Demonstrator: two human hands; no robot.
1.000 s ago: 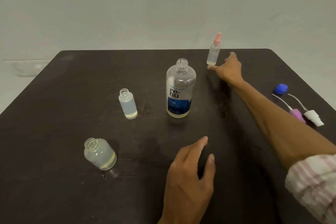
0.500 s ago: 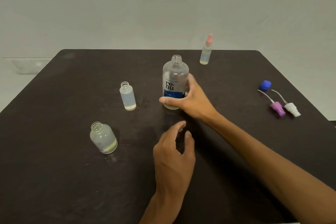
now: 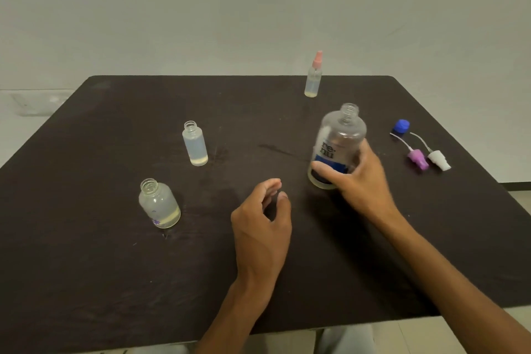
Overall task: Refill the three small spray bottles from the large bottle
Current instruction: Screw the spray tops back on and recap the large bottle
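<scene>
dark table (image 3: 86, 267), large bottle (image 3: 339, 141) gripped

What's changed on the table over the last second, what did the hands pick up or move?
The right hand left the pink-topped bottle, came back and gripped the large bottle, which now tilts and sits farther right, near the loose caps. The left hand stayed open, holding nothing. The two open small bottles and the pink-topped one kept their places.
</scene>
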